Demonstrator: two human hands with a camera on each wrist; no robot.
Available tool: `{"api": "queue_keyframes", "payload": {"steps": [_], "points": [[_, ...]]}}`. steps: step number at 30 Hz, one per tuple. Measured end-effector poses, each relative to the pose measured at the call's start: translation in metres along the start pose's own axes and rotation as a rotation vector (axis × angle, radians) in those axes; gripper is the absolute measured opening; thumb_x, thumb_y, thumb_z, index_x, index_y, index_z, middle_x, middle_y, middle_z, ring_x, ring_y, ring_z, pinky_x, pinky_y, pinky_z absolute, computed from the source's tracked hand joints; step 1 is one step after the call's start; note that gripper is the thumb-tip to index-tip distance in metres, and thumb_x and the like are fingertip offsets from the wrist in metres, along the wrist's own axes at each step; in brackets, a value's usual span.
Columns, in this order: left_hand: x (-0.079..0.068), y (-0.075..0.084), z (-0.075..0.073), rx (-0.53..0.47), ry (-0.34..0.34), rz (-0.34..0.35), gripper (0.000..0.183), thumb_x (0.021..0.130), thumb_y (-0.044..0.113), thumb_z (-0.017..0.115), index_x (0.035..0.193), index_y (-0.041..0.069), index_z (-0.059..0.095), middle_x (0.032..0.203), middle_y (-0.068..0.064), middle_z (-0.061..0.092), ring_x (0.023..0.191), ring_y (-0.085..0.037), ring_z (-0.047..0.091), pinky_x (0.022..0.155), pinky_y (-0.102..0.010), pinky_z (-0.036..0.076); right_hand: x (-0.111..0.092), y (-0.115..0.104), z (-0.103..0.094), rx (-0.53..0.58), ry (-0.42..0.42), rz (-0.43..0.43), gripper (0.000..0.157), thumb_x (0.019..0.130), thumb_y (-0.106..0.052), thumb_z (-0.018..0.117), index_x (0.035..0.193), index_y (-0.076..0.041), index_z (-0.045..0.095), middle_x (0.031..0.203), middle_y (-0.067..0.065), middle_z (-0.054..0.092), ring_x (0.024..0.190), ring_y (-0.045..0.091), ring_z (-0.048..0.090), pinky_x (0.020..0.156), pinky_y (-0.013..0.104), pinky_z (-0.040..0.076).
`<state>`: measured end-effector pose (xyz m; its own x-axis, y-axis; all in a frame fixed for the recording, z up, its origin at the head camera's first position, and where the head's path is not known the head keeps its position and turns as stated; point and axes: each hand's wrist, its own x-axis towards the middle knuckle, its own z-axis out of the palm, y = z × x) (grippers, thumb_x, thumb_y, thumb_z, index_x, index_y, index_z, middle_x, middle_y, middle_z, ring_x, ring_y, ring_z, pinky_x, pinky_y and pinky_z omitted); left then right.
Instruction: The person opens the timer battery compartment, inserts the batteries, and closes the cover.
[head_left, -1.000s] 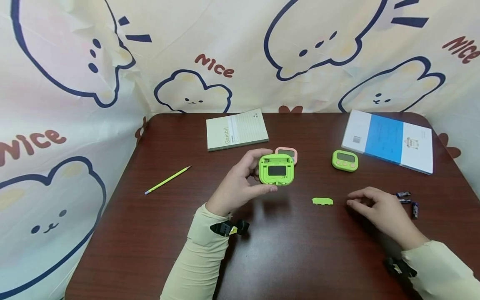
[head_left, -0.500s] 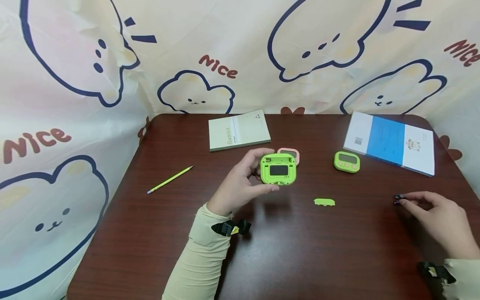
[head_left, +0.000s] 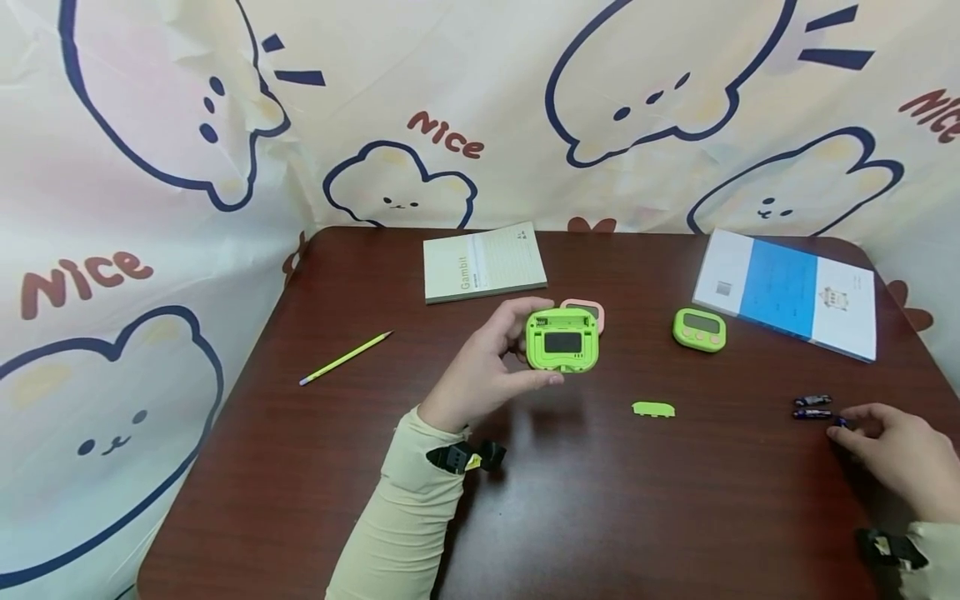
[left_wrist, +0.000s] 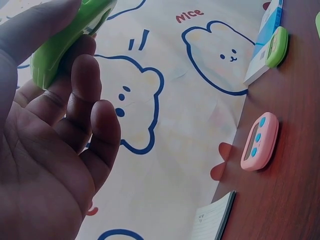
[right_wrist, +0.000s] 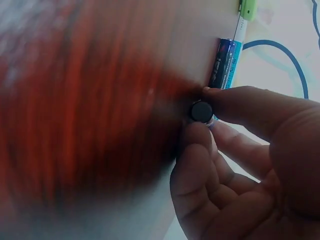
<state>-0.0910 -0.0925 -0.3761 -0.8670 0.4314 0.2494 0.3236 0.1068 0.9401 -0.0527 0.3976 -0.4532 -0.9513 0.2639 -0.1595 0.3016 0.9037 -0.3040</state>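
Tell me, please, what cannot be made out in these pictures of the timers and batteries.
Head view: the buttons of the pink rounded plastic timer, hidden behind the held green rounded plastic timer.
Head view: most of the dark cylindrical battery, covered by the right hand.
Left wrist view: part of the held timer, past the top edge.
Head view: fine print on the blue-and-white paper book, too small.

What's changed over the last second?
The right hand moved rightward, away from the loose green cover, and now pinches one battery. Unchanged: the left hand still holds the opened green timer; the cover, the other two batteries and the pencil lie where they were.
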Motion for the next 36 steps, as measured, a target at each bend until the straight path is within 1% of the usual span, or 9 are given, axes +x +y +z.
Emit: {"api": "queue_keyframes", "payload": {"steps": [5,9,12,15,17,21,23,26,36], "points": [[0.000,0.000,0.000,-0.008,-0.002,-0.001,0.076,0.079,0.001,0.085,0.142,0.018,0.045,0.115,-0.004,0.067,0.086,-0.018,0.062,0.074,-0.033,0.057,-0.001,-0.001,-0.001,0.088,0.065,-0.012,0.030,0.095,-0.005,0.060,0.113,0.018,0.054,0.068,0.014,0.061,0.052,0.017,0.053,0.051,0.036,0.042],[0.000,0.001,0.001,-0.010,-0.003,0.003,0.076,0.079,0.001,0.085,0.142,0.018,0.045,0.115,-0.004,0.067,0.086,-0.018,0.063,0.074,-0.034,0.057,-0.006,-0.001,-0.002,0.321,0.175,-0.014,0.022,0.094,0.000,0.054,0.108,0.018,0.054,0.064,-0.001,0.058,0.048,0.003,0.050,0.043,0.023,0.043],[0.000,0.001,0.001,-0.009,-0.002,0.005,0.077,0.079,0.001,0.085,0.142,0.016,0.045,0.115,-0.004,0.067,0.086,-0.018,0.062,0.074,-0.035,0.057,-0.009,-0.004,-0.004,0.554,0.247,-0.037,0.009,0.093,0.004,0.054,0.094,-0.002,0.060,0.063,-0.020,0.054,0.047,-0.006,0.051,0.044,0.014,0.043],[0.000,0.001,0.000,-0.006,-0.002,0.004,0.077,0.079,0.001,0.085,0.143,0.014,0.044,0.115,-0.004,0.067,0.085,-0.018,0.062,0.074,-0.034,0.057,-0.011,-0.014,-0.009,0.719,0.272,-0.083,0.028,0.093,0.007,0.057,0.085,-0.020,0.058,0.065,-0.026,0.057,0.050,-0.008,0.056,0.046,0.010,0.045],[0.000,0.000,0.000,-0.005,-0.002,0.004,0.077,0.079,0.001,0.085,0.143,0.013,0.044,0.115,-0.004,0.067,0.086,-0.019,0.062,0.074,-0.033,0.056,-0.013,-0.026,-0.013,0.684,0.263,-0.092,0.025,0.095,0.003,0.061,0.086,-0.021,0.059,0.067,-0.029,0.057,0.054,-0.010,0.056,0.049,0.010,0.044],[0.000,0.000,0.000,0.000,-0.005,0.006,0.077,0.080,0.001,0.084,0.144,0.015,0.044,0.116,-0.004,0.067,0.086,-0.018,0.063,0.074,-0.032,0.056,-0.019,-0.050,-0.016,0.489,0.199,-0.076,0.004,0.097,-0.013,0.066,0.097,-0.011,0.063,0.072,-0.028,0.058,0.062,-0.006,0.056,0.053,0.013,0.044],[0.000,0.000,0.000,0.002,-0.008,0.008,0.077,0.080,0.001,0.084,0.145,0.014,0.043,0.117,-0.004,0.066,0.087,-0.018,0.063,0.074,-0.032,0.056,-0.021,-0.062,-0.015,0.414,0.169,-0.078,0.013,0.098,-0.019,0.067,0.104,-0.008,0.064,0.074,-0.022,0.061,0.065,-0.001,0.058,0.055,0.015,0.045],[0.001,0.000,0.000,-0.008,-0.014,0.009,0.077,0.081,0.001,0.083,0.146,0.012,0.042,0.119,-0.005,0.066,0.087,-0.018,0.063,0.075,-0.034,0.056,-0.024,-0.079,-0.014,0.419,0.132,-0.115,0.021,0.098,-0.022,0.068,0.110,-0.005,0.064,0.077,-0.013,0.066,0.066,0.005,0.063,0.057,0.016,0.049],[0.001,-0.001,0.001,-0.028,-0.013,0.012,0.076,0.080,-0.001,0.083,0.144,0.012,0.044,0.120,-0.006,0.065,0.087,-0.018,0.063,0.075,-0.031,0.057,-0.032,-0.127,-0.018,0.528,0.071,-0.306,0.025,0.095,-0.024,0.072,0.113,-0.007,0.068,0.091,-0.014,0.070,0.078,0.000,0.063,0.064,0.013,0.051]]}}
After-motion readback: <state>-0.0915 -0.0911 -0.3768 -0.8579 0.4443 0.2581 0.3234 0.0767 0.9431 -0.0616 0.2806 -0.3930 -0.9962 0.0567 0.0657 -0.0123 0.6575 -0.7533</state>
